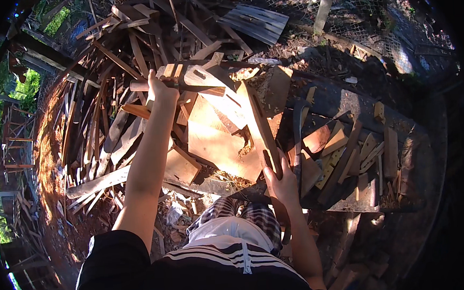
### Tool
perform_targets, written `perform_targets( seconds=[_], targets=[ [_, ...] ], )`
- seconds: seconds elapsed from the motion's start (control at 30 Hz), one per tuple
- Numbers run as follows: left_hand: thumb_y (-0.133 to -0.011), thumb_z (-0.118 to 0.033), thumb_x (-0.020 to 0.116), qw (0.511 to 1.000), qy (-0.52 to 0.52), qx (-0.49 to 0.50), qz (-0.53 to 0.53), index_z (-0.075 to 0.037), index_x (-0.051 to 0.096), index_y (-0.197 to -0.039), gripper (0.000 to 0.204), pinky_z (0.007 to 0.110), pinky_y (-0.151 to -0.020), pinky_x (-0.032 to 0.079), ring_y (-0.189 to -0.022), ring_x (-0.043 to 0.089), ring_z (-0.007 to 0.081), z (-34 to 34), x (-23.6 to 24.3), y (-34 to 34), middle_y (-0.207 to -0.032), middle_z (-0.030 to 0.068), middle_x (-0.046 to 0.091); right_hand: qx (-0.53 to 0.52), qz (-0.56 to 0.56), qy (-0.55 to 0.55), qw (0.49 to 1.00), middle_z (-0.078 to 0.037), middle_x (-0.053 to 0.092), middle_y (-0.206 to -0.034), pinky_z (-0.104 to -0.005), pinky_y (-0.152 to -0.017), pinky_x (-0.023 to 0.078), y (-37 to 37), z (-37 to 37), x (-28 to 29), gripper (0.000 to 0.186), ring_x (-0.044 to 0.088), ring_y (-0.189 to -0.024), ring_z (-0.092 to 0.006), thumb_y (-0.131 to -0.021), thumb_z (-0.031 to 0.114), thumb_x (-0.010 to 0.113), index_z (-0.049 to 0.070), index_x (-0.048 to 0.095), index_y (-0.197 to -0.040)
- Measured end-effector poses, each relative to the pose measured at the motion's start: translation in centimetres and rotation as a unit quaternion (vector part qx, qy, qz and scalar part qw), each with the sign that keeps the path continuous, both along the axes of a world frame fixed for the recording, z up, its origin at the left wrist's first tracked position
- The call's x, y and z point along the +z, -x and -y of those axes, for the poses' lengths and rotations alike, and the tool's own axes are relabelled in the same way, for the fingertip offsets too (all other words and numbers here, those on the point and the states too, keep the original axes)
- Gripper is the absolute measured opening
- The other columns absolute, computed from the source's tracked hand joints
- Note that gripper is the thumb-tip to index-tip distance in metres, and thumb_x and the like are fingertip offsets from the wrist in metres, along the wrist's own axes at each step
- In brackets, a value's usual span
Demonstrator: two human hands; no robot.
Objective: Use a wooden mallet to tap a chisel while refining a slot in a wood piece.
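Observation:
My left hand reaches far forward, its fingers closed round a brown wooden bar. The bar lies across a pale slotted board, and what the fingertips touch is partly hidden. Nearer me, my right hand grips the near end of a long wooden beam with slots cut in its face. This beam slants up and away to the left, its far end close to the pale board. Sunlit flat boards lie between my two arms. Just right of the beam stands a dark curved strip.
A large heap of wood scraps spreads over the left and far side. Cut wooden offcuts lie on a dark surface at the right. Corrugated sheet rests at the back, near a wire mesh fence. Shavings and litter surround my legs.

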State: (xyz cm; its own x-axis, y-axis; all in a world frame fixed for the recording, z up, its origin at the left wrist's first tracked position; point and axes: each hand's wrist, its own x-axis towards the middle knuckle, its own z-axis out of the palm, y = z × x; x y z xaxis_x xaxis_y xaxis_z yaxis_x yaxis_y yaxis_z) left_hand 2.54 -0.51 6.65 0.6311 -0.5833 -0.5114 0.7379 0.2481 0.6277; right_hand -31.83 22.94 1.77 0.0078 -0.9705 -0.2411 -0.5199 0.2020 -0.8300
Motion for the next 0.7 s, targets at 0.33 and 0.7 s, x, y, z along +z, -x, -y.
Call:
perform_targets(
  seconds=[0.33,0.7],
  targets=[
    [-0.082,-0.022,0.071,0.635,-0.059,-0.547,0.543,-0.006,0.063,-0.108,0.032,0.029,-0.056,0.047,-0.059,0.059,0.0135,-4.2,2.0,4.2,-0.07,0.0059,0.061,-0.06,0.4,-0.134,0.905,-0.004,0.057,-0.082,-0.0288,-0.046,0.051,1.2,0.3,-0.6,0.054,0.058,-0.056,-0.0129,-0.092,0.018,0.061,0.011,0.04,-0.141],
    [-0.064,-0.012,0.08,0.239,0.051,-0.619,0.746,-0.019,0.052,-0.133,0.075,0.038,-0.093,0.049,-0.115,0.056,0.0272,-2.0,-4.5,9.9,-0.136,0.0016,0.05,-0.069,0.402,-0.124,0.904,-0.013,0.068,-0.088,-0.0284,-0.049,0.05,3.8,-0.3,0.3,0.043,0.061,-0.056,-0.0152,-0.094,0.015,0.058,0.002,0.043,-0.132]
  ],
)
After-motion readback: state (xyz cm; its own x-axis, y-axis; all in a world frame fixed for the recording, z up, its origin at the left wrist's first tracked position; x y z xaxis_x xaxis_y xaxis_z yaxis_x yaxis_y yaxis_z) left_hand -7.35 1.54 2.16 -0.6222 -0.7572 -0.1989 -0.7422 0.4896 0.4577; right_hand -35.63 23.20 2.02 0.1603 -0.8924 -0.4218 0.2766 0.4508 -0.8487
